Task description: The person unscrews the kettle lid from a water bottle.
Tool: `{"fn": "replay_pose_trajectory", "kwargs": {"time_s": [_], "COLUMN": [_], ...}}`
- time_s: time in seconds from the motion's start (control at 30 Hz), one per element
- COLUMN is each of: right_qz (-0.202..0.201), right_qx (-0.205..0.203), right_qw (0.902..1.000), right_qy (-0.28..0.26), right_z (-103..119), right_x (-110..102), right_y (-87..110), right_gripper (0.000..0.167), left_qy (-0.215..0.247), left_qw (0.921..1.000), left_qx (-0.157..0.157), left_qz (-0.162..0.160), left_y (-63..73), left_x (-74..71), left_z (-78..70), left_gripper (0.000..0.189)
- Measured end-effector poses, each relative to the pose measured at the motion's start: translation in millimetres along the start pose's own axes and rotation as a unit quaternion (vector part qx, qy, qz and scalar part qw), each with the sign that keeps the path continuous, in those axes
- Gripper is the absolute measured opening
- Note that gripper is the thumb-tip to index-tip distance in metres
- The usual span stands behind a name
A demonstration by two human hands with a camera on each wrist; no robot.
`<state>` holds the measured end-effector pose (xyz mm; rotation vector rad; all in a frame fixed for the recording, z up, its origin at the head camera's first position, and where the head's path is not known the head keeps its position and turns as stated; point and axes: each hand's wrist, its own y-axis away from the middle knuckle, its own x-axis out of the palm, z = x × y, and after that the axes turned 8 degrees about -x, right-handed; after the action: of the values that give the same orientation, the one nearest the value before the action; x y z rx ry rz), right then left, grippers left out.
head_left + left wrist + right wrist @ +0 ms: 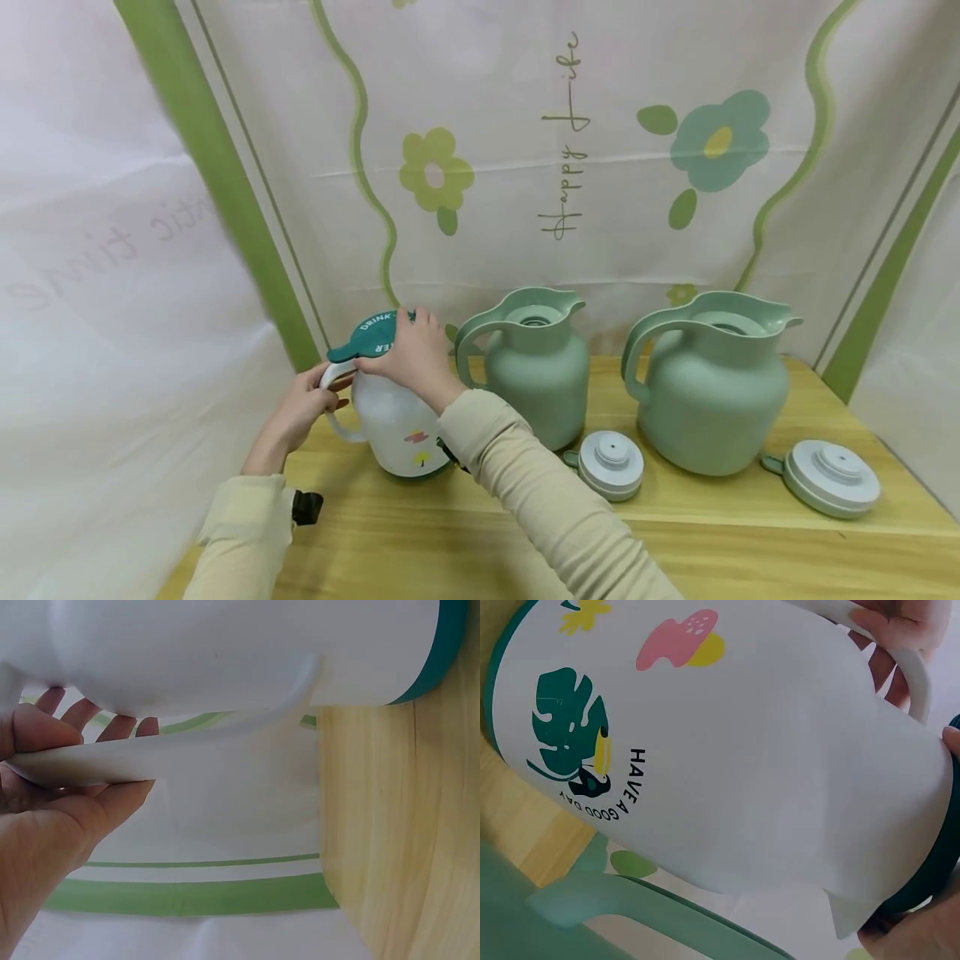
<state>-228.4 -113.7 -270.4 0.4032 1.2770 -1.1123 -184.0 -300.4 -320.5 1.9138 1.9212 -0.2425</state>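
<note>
A white thermos jug (pixel 386 421) with printed leaves, a bird and lettering stands upright at the left of the table. Its round dark green lid (pixel 369 337), lettered in white, sits over the mouth. My left hand (pixel 302 408) holds the jug's white handle (pixel 225 731), fingers through the loop and thumb over the outside. From above, my right hand (pixel 416 354) grips the lid by its rim, thumb on the near side and fingers across the far side. In the right wrist view the lid's ribbed edge (pixel 939 847) shows between thumb and fingers.
Two pale green jugs (pixel 536 375) (pixel 712 396) without lids stand to the right, the nearer one close beside my right forearm. Two grey-white stoppers (pixel 611 462) (pixel 832 475) lie before them on the wooden table (pixel 390 542). A flowered curtain (pixel 495 100) hangs behind.
</note>
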Motion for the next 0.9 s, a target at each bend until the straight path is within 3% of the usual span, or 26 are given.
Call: {"fn": "replay_pose_trajectory", "kwargs": {"time_s": [0.9], "right_qz": [0.074], "right_qx": [-0.062], "right_qw": [0.99], "right_qy": [-0.103], "right_z": [-22], "right_x": [-12], "right_y": [-9.9], "right_gripper": [0.088], "left_qy": [-0.002], "left_qw": [0.9998], "left_qx": [0.0], "left_qz": [0.021], "left_y": [2.6], "left_x": [-2.0], "left_z": [-4.1], "left_gripper": [0.067]}}
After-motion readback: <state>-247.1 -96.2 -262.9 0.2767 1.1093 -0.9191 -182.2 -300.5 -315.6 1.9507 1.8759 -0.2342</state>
